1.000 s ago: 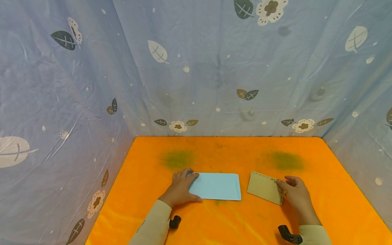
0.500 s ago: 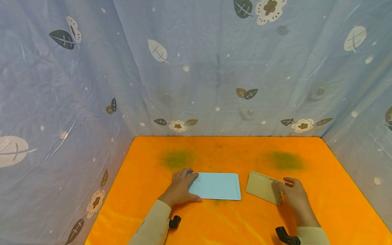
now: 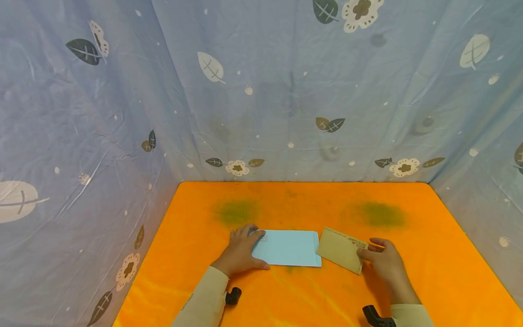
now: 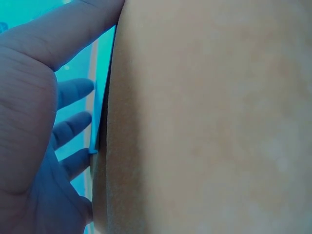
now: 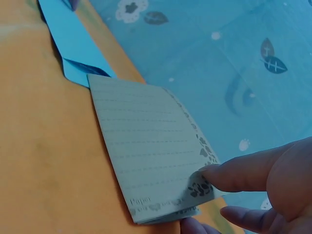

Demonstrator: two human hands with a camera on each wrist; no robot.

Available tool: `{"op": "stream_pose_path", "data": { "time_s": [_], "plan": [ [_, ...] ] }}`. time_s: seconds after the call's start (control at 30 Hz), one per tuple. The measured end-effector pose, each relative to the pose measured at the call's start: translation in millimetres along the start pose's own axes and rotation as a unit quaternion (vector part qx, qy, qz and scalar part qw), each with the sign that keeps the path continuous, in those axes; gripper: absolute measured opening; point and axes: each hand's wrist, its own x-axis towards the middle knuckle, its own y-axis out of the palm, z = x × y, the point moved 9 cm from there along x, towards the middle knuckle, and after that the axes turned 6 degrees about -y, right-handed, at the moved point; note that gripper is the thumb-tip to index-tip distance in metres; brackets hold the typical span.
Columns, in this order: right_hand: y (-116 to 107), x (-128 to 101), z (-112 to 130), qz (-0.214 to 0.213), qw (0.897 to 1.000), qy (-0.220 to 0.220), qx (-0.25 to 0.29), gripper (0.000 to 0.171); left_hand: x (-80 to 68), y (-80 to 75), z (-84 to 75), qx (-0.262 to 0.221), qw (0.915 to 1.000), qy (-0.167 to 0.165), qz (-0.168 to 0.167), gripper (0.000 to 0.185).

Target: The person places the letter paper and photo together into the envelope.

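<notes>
Folded lined paper (image 3: 340,250) — pinched by right hand (image 3: 386,263) — touches blue envelope (image 3: 288,248).

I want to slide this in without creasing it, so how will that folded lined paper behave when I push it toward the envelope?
The folded lined paper looks thin and light, so it probably slides easily on the orange mat. The right hand pinches one end; the free end may flex or catch on the blue envelope. Its folded layers could splay apart.

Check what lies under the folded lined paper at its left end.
The folded lined paper, pinched by the right hand, reaches the open end of the light blue envelope on the orange table. Whether its tip is inside cannot be seen.
</notes>
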Motion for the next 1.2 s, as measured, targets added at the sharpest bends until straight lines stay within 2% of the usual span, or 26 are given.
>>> {"op": "stream_pose_path", "data": {
  "time_s": [0.3, 0.53, 0.73, 0.97, 1.2],
  "plan": [
    [10, 0, 1, 0.005, 1.000, -0.014, -0.009, 0.075, -0.7, -1.8, -0.8, -0.008, 1.0000, -0.001, 0.000, 0.101],
    [13, -1, 4, 0.019, 0.999, -0.023, -0.011, 0.075, -0.3, -1.5, -0.8, -0.009, 1.0000, 0.001, 0.000, 0.102],
    [12, -3, 1, 0.023, 1.000, -0.011, -0.017, 0.065, 0.6, -1.3, -0.2, -0.005, 1.0000, -0.001, 0.000, 0.102],
    [13, -5, -4, 0.018, 0.998, -0.009, 0.052, 0.058, 0.2, -1.2, -0.6, -0.010, 0.9999, -0.007, 0.001, 0.102],
    [13, -4, -9, 0.007, 0.997, -0.002, 0.074, 0.059, -0.3, -1.3, -0.4, -0.013, 0.9999, -0.009, 0.003, 0.101]
  ]
}}
